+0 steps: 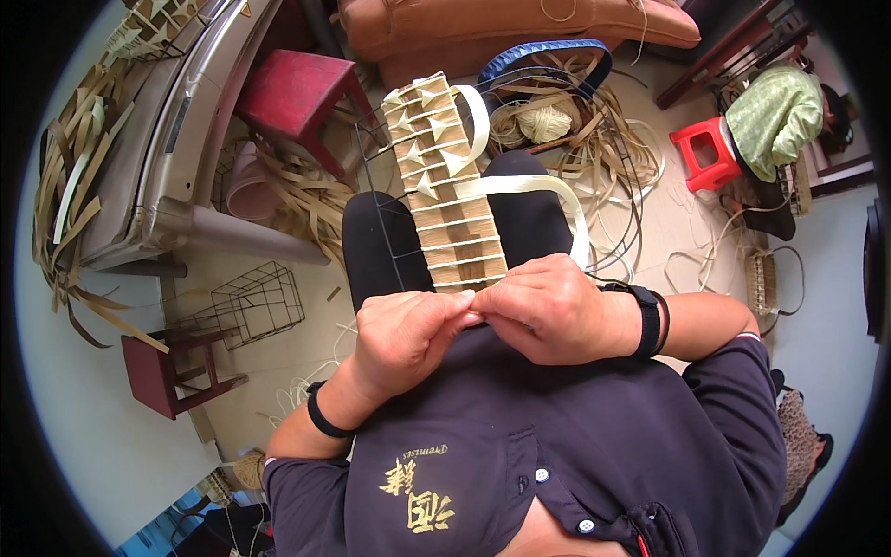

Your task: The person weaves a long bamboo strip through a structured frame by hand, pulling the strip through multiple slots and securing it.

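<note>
On my lap lies a partly woven basket panel (457, 218) of tan strips, crossed by cream strands. Its far half carries several raised, pointed cream folds. Two broad cream strips curl off its right side; the nearer strip (557, 188) loops down behind my right hand. A dark wire frame (390, 246) shows along the panel's left side. At the panel's near end, my left hand (408, 336) and my right hand (552, 309) meet, both closed in pinches with fingertips touching. Whatever they hold between them is too small or hidden to make out.
Ahead sit a blue woven band (543, 58), a ball of cream cord (543, 121) and loose strips. To the left are a red stool (292, 88), a pink bucket (252, 186) and a wire basket frame (264, 302). A person in green (775, 116) sits at right.
</note>
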`<state>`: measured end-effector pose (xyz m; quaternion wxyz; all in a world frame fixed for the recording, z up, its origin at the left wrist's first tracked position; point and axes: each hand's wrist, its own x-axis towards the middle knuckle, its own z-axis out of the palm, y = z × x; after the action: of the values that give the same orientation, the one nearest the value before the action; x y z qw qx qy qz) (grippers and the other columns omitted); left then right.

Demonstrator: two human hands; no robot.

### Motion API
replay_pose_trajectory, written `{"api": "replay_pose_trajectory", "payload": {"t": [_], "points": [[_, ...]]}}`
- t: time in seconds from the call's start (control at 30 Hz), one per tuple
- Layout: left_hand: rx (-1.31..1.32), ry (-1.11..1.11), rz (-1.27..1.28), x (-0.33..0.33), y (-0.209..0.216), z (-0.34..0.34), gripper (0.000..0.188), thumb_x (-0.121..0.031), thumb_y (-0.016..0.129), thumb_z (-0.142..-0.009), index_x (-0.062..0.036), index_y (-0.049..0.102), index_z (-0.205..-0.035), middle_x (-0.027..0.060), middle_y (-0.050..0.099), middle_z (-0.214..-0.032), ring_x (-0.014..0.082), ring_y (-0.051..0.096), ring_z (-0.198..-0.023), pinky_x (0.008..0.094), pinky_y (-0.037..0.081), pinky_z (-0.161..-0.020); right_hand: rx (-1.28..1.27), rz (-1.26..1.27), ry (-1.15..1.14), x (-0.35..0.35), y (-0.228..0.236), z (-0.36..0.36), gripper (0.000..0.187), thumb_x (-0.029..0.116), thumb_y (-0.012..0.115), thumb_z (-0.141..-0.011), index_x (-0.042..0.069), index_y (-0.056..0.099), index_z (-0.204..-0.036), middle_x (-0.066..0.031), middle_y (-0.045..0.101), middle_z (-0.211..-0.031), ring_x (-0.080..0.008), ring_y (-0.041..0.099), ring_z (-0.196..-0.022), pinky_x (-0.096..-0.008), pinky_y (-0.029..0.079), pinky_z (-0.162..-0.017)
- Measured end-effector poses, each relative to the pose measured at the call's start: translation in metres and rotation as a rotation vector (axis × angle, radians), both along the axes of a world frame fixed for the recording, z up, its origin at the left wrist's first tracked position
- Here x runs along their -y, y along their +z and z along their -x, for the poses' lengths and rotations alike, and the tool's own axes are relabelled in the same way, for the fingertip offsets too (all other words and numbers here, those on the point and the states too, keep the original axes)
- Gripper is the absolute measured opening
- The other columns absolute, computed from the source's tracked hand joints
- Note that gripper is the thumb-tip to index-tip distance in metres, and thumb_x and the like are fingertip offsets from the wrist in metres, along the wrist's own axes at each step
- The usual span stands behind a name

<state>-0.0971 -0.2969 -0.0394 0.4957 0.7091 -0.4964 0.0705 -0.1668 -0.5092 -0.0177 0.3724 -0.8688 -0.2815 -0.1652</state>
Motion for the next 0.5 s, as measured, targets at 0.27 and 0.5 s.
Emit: {"api": "replay_pose_trajectory", "payload": {"t": [0.27,0.5], "points": [[-0.147,-0.037,0.011,0.003,-0.016,-0.015,0.018,-0.002,0.082,-0.084,-0.0016,0.071,-0.098,0.0118,0.074,-0.082,0.0252,0.073,-0.067,0.0309,0.057,-0.057,-0.297,-0.093,-0.039,0.005,-0.002,-0.014,0.008,0.002,0.073,-0.083,0.005,0.065,-0.085,-0.0133,0.065,-0.067,-0.0312,0.069,-0.063,-0.0392,0.053,-0.057],[-0.101,-0.021,-0.057,0.003,-0.028,-0.02,0.018,0.002,0.079,-0.082,-0.0022,0.067,-0.095,0.0113,0.075,-0.087,0.0274,0.073,-0.072,0.0337,0.059,-0.063,-0.51,-0.214,-0.065,0.003,-0.006,-0.016,0.005,0.004,0.072,-0.087,0.003,0.067,-0.09,-0.0114,0.067,-0.068,-0.0268,0.067,-0.058,-0.0349,0.052,-0.055]]}}
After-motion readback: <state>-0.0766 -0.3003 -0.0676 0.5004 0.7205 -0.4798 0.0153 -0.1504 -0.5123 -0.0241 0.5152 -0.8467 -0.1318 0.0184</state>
